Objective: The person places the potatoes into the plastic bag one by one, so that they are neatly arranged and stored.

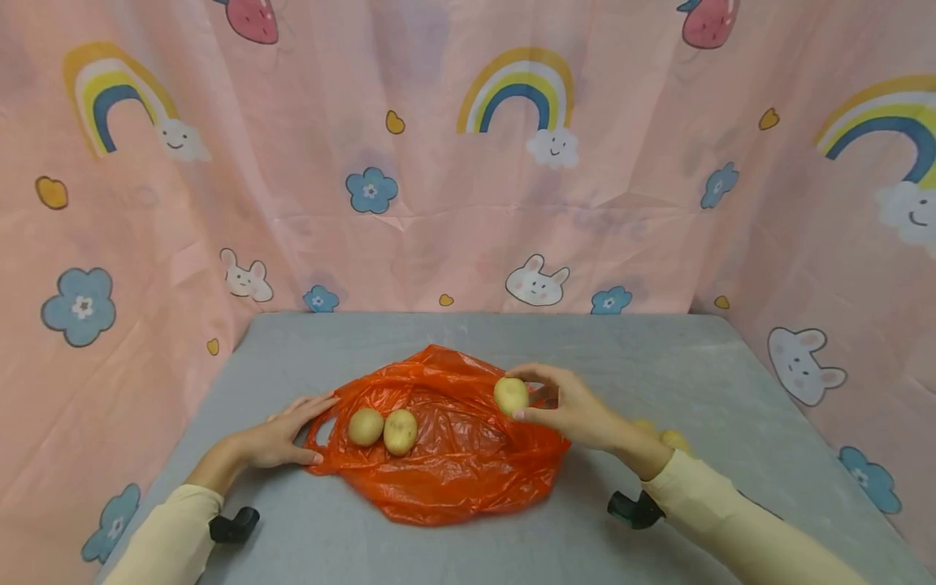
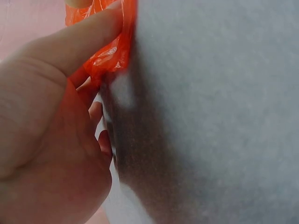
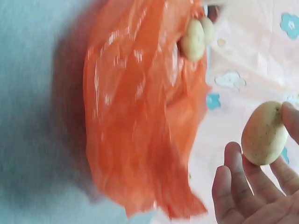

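Note:
An orange-red plastic bag lies spread with its mouth gaping on the grey table. Inside, towards its left, two potatoes rest side by side. My left hand holds the bag's left edge by the handle; in the left wrist view the thumb lies over the orange plastic and the other fingers are partly behind it. Above the bag's right side, my right hand grips a third potato between thumb and fingertips. That potato shows whole in the right wrist view, apart from the bag.
More potatoes lie on the table at the right, partly hidden behind my right forearm. A pink printed curtain stands around the back and sides of the table. Black wrist mounts stick out from both sleeves.

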A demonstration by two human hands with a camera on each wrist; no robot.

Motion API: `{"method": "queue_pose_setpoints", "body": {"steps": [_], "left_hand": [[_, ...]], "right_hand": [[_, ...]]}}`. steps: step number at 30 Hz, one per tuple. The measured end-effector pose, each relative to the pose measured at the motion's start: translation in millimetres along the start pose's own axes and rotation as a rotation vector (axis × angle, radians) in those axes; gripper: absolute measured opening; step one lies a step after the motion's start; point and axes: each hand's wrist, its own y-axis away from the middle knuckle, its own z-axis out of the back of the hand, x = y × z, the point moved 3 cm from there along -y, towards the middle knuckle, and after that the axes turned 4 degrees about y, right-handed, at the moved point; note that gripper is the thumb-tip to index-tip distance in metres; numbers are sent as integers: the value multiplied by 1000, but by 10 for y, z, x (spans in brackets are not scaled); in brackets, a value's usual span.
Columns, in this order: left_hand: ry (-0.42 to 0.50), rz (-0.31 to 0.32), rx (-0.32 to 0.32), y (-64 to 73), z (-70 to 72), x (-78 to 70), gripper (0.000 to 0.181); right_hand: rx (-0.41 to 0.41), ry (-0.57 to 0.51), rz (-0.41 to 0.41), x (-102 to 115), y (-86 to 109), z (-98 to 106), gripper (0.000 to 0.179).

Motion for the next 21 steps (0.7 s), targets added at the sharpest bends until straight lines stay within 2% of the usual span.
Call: {"method": "queue_pose_setpoints", "body": {"steps": [6,14,21], "left_hand": [[6,8,4,9,10,12,92],[8,37,16,-12,10,33,94],[23,44,14,-2,-4,-17,91]], "right_hand": [[23,-37,-3,26,-13,-277,46],[88,-108,-92,61,-26,-684,49],[117,-105,-114,87,-97,-915,46]]}}
